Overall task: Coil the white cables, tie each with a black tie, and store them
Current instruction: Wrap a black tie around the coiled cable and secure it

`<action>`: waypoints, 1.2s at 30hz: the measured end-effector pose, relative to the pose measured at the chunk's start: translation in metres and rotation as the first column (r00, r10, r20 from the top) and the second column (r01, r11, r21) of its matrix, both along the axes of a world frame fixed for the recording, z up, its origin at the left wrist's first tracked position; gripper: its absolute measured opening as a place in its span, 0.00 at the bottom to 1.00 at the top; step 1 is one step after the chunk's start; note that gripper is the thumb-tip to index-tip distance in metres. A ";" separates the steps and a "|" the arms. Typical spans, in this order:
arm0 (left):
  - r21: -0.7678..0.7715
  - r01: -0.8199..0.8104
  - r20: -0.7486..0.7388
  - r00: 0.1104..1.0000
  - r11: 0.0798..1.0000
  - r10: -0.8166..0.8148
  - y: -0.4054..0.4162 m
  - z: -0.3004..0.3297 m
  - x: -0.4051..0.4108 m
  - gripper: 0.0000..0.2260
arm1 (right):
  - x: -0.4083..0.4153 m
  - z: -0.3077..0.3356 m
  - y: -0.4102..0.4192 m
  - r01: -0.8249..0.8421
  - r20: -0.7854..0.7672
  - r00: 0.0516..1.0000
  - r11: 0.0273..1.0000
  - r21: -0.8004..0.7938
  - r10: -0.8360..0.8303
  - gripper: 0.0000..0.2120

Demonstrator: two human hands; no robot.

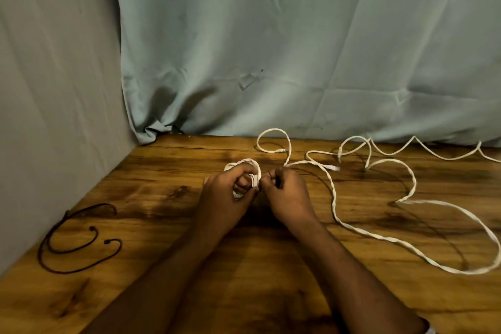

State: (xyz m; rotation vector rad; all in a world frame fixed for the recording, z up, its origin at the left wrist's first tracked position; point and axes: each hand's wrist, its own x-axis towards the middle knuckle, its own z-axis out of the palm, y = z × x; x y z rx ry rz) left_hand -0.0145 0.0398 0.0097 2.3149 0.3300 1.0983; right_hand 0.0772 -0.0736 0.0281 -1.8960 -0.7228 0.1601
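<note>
Left hand (227,192) curled round small coil (245,168); right hand (284,190) pinches cable (333,198) just beside coil. Cable light, springy, likely unwinds; grip at crossing. Ties (78,241) well left of coil.

No readable text, labels, brands, numbers or signs anywhere in view.
</note>
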 end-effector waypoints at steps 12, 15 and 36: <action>0.038 -0.022 -0.095 0.995 0.999 0.025 -0.004 -0.007 0.002 0.14 | 0.007 0.009 -0.007 0.231 -0.158 0.969 0.926 0.299 -0.191 0.11; -0.051 -0.018 -0.047 0.999 0.999 0.015 0.001 -0.007 -0.003 0.15 | 0.008 0.012 -0.017 0.175 -0.045 0.985 0.948 0.267 -0.169 0.07; -0.572 0.064 0.164 0.986 0.818 0.038 0.015 0.000 -0.003 0.14 | 0.001 0.004 -0.004 -0.113 -0.209 0.958 0.929 0.353 0.196 0.09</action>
